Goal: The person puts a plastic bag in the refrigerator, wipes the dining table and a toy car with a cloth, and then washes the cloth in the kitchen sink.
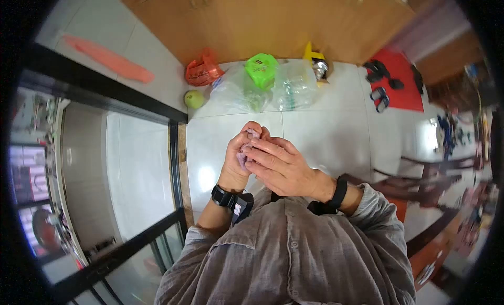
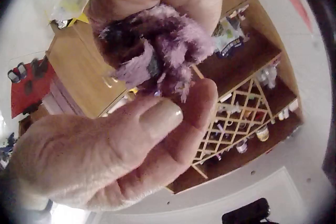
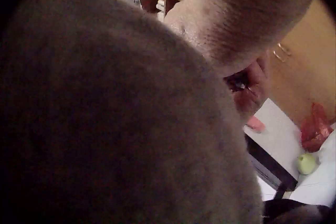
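A crumpled, fuzzy purple cloth (image 1: 243, 157) is bunched up between the two hands, in front of the person's shirt. My left hand (image 1: 234, 159) grips it, fingers curled round, and in the left wrist view the cloth (image 2: 163, 50) bulges out below that palm. My right hand (image 1: 278, 166) reaches across from the other side, its fairly straight fingers resting over the cloth and the left hand. In the left wrist view the right thumb is right at the cloth's lower edge. A sleeve (image 3: 126, 108) covers much of the right wrist view.
Along a wooden cabinet (image 1: 262, 21) on the tiled floor stand a red bag (image 1: 203, 71), a green bag (image 1: 261, 69), clear plastic bags (image 1: 231, 95) and a round green fruit (image 1: 194, 99). Shoes lie on a red mat (image 1: 404, 95). A dark door frame (image 1: 100, 92) is at left, chairs (image 1: 420, 179) at right.
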A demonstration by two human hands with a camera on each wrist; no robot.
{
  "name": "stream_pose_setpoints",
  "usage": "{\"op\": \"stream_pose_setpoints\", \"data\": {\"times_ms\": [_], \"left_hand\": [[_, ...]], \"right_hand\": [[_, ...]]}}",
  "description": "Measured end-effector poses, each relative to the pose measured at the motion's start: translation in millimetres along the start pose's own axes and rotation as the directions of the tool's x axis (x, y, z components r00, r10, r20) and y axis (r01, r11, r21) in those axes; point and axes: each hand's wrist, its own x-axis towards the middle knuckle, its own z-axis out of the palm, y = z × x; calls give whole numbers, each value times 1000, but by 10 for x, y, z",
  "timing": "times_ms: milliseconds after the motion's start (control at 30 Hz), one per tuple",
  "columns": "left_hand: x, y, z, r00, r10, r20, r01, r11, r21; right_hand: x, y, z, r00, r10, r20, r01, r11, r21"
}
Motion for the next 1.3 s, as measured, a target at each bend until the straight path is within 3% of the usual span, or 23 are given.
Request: {"op": "stream_pose_setpoints", "data": {"times_ms": [33, 167, 233, 333, 433, 500, 567, 633, 700, 767, 867, 967, 1000, 1033, 1133, 1167, 1233, 1300], "left_hand": [[57, 20, -36, 996, 38, -77, -49, 989, -142], [100, 71, -205, 927, 275, -253, -319, 935, -153], [-5, 86, -198, 885, 344, -313, -418, 883, -211], [-92, -105, -164, 669, 560, -489, -687, 717, -119], [-164, -400, 45, 423, 666, -615, -856, 516, -31], [-211, -592, 162, 366, 680, -635, -896, 441, -44], [-189, -837, 314, 210, 691, -692, -946, 321, 33], [-260, -1219, 510, 163, 706, -689, -931, 341, 130], [-143, -1474, 556, -3, 634, -773, -945, 252, 211], [-126, -1817, 722, -72, 615, -785, -928, 247, 278], [198, -2635, 703, -208, 560, -802, -952, 72, 297], [470, -3494, 707, -265, 536, -801, -957, -49, 285], [442, -3072, 577, -289, 442, -849, -954, -62, 293], [503, -3170, 559, -314, 406, -858, -948, -80, 309], [478, -3840, 917, -363, 341, -867, -927, -231, 297], [542, -3995, 1009, -380, 288, -879, -911, -281, 302], [756, -4314, 1108, -442, 226, -868, -888, -250, 387], [1098, -4769, 970, -485, 98, -869, -826, -380, 417]], "right_hand": [[68, 134, 41, 1000, -3, 15, 2, 999, 44], [354, 607, 240, 997, -37, 69, 16, 959, 281], [486, 778, 353, 984, -140, 112, 83, 909, 408], [628, 963, 475, 943, -288, 165, 149, 812, 564], [676, 946, 463, 866, -446, 226, 184, 705, 685], [635, 856, 437, 812, -530, 242, 180, 624, 761], [540, 825, 336, 748, -615, 250, 166, 538, 826], [302, 740, 205, 727, -626, 283, 101, 506, 857], [95, 754, 50, 671, -676, 304, 89, 481, 872], [-139, 730, -187, 606, -730, 317, 114, 474, 873], [-694, 835, -730, 476, -813, 335, 144, 448, 883], [-1232, 982, -1186, 346, -891, 295, 199, 377, 904], [-803, 947, -791, 269, -913, 306, 168, 358, 919], [-832, 948, -797, 241, -929, 280, 178, 326, 929], [-1049, 789, -1095, 50, -959, 280, 119, 284, 951], [-1095, 819, -1108, 24, -968, 250, 114, 251, 961], [-1218, 908, -1050, -47, -978, 203, 4, 203, 979], [-1454, 963, -1064, -88, -988, 124, -37, 128, 991]]}}
